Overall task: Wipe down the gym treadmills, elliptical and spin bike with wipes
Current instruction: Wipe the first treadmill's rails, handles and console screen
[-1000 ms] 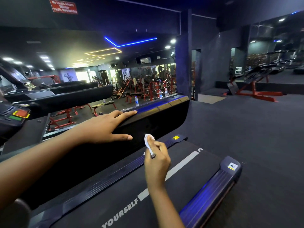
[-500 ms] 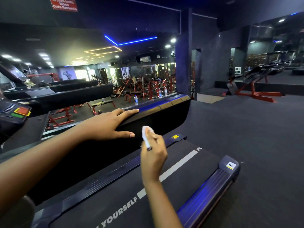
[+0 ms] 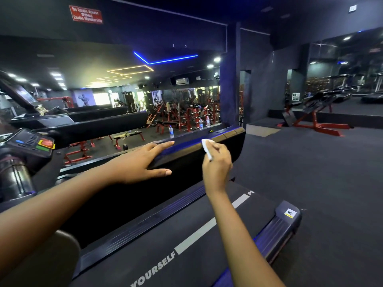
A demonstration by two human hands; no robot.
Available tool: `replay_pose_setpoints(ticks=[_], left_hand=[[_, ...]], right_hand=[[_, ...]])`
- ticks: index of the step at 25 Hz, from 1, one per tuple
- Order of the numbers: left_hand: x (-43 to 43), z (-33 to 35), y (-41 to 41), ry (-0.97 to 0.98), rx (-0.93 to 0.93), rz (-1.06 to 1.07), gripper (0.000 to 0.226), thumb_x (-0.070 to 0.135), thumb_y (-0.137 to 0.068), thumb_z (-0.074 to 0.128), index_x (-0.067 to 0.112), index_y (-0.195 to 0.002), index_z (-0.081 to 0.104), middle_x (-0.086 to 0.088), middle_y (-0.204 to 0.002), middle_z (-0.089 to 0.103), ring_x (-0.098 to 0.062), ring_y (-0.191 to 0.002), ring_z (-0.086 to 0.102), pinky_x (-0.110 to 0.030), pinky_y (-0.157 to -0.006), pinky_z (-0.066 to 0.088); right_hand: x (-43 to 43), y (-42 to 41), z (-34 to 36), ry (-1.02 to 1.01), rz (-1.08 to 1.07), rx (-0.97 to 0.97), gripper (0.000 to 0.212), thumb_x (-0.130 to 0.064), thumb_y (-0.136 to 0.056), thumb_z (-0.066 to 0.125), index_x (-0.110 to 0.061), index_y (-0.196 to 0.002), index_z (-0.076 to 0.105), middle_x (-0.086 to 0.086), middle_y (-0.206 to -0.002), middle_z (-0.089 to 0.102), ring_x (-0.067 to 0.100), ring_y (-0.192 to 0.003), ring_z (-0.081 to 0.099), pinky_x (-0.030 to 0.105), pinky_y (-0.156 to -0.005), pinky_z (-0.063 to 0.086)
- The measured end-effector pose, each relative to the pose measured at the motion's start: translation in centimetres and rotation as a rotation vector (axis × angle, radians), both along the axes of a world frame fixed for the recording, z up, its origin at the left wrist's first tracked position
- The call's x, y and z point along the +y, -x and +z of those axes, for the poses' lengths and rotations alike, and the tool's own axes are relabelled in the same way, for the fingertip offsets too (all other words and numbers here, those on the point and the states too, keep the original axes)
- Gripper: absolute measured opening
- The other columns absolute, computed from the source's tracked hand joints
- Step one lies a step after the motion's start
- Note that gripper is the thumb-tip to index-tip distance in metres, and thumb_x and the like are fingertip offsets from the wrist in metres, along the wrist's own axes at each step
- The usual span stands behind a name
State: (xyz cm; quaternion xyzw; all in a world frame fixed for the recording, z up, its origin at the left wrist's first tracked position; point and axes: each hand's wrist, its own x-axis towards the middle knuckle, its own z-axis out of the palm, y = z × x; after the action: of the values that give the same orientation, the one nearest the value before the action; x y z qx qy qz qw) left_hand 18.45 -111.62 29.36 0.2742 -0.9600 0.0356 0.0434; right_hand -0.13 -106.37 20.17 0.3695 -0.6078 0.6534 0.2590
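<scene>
I stand on a black treadmill whose belt point(image 3: 186, 241) reads "YOURSELF". Its long black side rail point(image 3: 223, 139) runs from the console towards the far end. My left hand point(image 3: 143, 162) rests flat on the rail's top, fingers straight, thumb down the inner face. My right hand point(image 3: 216, 162) grips a small white wipe point(image 3: 207, 148), lifted up to the rail's top edge just right of my left hand. Whether the wipe touches the rail is not clear.
The treadmill console point(image 3: 35, 141) with red and green buttons sits at the left. Beyond the rail a mirror reflects benches, racks and water bottles point(image 3: 171, 131). More treadmills point(image 3: 83, 121) stand to the left. A red bench point(image 3: 319, 121) stands on the dark floor at right.
My right hand has risen with the wipe from above the deck's side strip up to the top edge of the rail. My left hand has stayed on the rail.
</scene>
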Motion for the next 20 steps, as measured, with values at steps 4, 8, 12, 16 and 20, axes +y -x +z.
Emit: replay_pose_setpoints(ticks=[4,8,12,16,20], left_hand=[[-0.1,-0.1,-3.1,-0.021,-0.046,-0.033,0.098,0.097,-0.051,0.014,0.058,-0.137,-0.012,0.008,-0.151,0.024,-0.01,-0.132,0.036,-0.025,-0.102,0.032],[0.6,-0.1,-4.8,-0.004,-0.083,-0.016,0.078,0.088,-0.069,0.023,0.061,-0.132,-0.015,0.011,-0.153,0.019,-0.009,-0.134,0.033,-0.026,-0.102,0.034],[1.1,-0.2,-5.4,0.09,-0.125,-0.006,0.076,0.083,-0.074,0.022,0.06,-0.131,-0.022,0.011,-0.156,0.013,-0.01,-0.137,0.03,-0.027,-0.103,0.036],[1.0,-0.3,-5.2,0.084,-0.102,-0.037,0.083,0.089,-0.054,0.006,0.062,-0.127,-0.024,0.01,-0.155,0.014,-0.012,-0.138,0.03,-0.029,-0.103,0.036],[0.6,-0.5,-5.2,0.08,-0.065,-0.062,0.084,0.089,-0.054,0.008,0.062,-0.128,-0.023,0.009,-0.153,0.019,-0.013,-0.135,0.034,-0.029,-0.102,0.036]], right_hand=[[0.6,-4.7,0.2,-0.089,-0.023,0.188,0.032,0.005,-0.074,0.066,-0.01,-0.101,0.072,0.005,-0.088,0.064,0.021,-0.073,0.057,0.019,-0.066,0.042],[2.0,-7.2,-0.7,-0.1,0.16,0.294,0.035,0.002,-0.073,0.059,-0.01,-0.104,0.071,0.005,-0.091,0.064,0.018,-0.08,0.059,0.019,-0.075,0.044],[1.6,-0.8,-1.0,0.121,0.055,-0.168,0.036,0.014,-0.074,0.056,-0.003,-0.102,0.071,0.013,-0.096,0.066,0.016,-0.084,0.062,0.001,-0.077,0.037],[-0.5,-0.3,-2.6,0.086,0.076,-0.35,0.035,0.009,-0.084,0.055,-0.006,-0.114,0.066,0.011,-0.103,0.065,0.026,-0.09,0.064,0.02,-0.082,0.046],[-0.6,-6.8,-4.2,0.12,0.063,-0.169,0.035,0.002,-0.082,0.055,-0.01,-0.112,0.069,0.008,-0.095,0.064,0.024,-0.082,0.064,0.031,-0.077,0.053]])
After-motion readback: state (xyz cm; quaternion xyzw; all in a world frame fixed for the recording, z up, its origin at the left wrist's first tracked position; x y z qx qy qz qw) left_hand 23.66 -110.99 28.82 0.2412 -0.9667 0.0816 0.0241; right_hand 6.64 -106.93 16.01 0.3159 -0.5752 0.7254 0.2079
